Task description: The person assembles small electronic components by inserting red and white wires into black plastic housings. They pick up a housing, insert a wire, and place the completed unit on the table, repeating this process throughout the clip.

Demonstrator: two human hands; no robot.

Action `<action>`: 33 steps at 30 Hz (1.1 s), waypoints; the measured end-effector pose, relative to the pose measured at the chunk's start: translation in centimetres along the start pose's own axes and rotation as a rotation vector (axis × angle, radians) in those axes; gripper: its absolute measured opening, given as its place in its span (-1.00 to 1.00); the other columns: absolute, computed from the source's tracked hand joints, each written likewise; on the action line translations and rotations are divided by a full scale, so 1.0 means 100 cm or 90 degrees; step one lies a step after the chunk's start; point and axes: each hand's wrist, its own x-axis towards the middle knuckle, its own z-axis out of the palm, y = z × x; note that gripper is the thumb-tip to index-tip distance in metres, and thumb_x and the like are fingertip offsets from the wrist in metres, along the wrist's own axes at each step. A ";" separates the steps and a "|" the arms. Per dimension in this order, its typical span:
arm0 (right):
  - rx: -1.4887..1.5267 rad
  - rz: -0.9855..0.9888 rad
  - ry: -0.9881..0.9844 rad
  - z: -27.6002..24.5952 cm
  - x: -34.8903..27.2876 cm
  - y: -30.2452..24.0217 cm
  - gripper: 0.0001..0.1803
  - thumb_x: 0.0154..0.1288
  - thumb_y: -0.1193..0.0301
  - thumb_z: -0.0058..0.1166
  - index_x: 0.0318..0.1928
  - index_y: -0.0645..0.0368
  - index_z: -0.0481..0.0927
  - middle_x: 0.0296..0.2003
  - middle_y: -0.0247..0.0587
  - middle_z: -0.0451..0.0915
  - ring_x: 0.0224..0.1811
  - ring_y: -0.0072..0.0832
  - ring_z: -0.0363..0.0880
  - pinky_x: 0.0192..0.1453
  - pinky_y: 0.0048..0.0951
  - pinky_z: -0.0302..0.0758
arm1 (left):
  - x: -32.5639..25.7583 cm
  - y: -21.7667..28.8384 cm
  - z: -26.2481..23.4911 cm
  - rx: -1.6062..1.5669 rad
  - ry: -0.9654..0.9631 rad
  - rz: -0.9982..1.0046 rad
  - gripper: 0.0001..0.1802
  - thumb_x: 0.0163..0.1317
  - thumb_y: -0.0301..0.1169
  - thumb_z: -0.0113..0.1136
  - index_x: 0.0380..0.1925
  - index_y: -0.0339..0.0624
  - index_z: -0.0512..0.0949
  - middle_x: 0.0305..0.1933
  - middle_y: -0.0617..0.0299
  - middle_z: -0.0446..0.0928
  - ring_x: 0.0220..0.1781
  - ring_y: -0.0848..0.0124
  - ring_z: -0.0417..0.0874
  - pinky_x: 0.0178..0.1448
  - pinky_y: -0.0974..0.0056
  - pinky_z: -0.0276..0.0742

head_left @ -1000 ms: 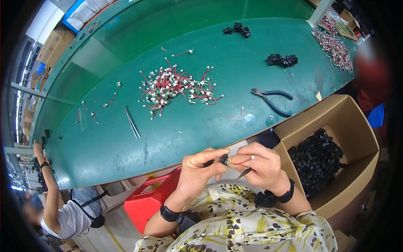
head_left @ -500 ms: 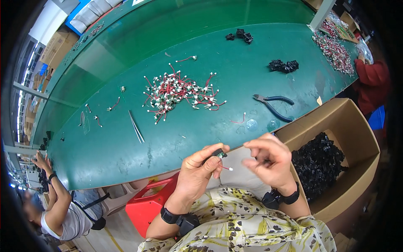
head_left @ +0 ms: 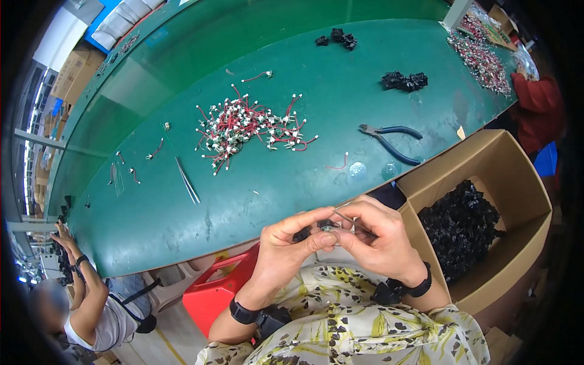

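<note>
In front of my chest, just off the bench's near edge, my left hand (head_left: 291, 243) pinches a small black plastic part (head_left: 326, 224). A bit of green and metal shows at its lower side, by the thumb tip. My right hand (head_left: 378, 230) meets it from the other side, its fingers closed at the part. A thin greyish sliver shows by the right fingers, too small to name. The short red wire is hidden between the hands. Farther off on the green bench (head_left: 261, 216) lies a heap of red-wired white connectors (head_left: 234, 125).
Tweezers (head_left: 187, 180) lie left of the heap, blue-handled cutters (head_left: 392, 141) right of it. Black parts (head_left: 404, 81) sit farther back. At my right stands a cardboard box (head_left: 517, 243) holding many black pieces. Co-workers sit left and far right; a red stool (head_left: 219, 283) stands below the bench.
My right hand has moved left, from apart with loose fingers to closed at the part in my left hand. The red wire has gone out of sight. The view has shifted slightly.
</note>
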 end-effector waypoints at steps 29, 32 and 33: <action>-0.281 -0.111 0.024 -0.008 -0.008 -0.003 -0.75 0.11 0.56 0.22 -0.14 0.17 0.64 -0.59 -0.26 0.45 -0.65 -0.38 0.50 -0.60 -0.39 0.43 | 0.007 -0.015 0.000 -0.029 0.021 0.086 -0.72 0.22 -0.52 0.25 -0.05 -0.31 0.58 -0.23 0.10 0.61 -0.27 0.39 0.68 -0.14 0.33 0.68; -0.310 -0.121 0.004 -0.011 -0.008 -0.004 -0.73 0.09 0.56 0.22 -0.13 0.18 0.64 -0.59 -0.27 0.44 -0.65 -0.39 0.50 -0.61 -0.40 0.43 | 0.006 -0.013 0.001 -0.027 0.027 0.073 -0.72 0.22 -0.52 0.26 -0.06 -0.32 0.58 -0.23 0.12 0.60 -0.27 0.39 0.68 -0.14 0.33 0.68; -0.323 -0.124 -0.004 -0.012 -0.008 -0.004 -0.72 0.09 0.56 0.22 -0.13 0.19 0.64 -0.59 -0.28 0.44 -0.65 -0.40 0.49 -0.61 -0.40 0.43 | 0.006 -0.012 0.002 -0.015 0.024 0.074 -0.72 0.22 -0.51 0.26 -0.06 -0.33 0.58 -0.23 0.12 0.59 -0.26 0.39 0.68 -0.14 0.33 0.68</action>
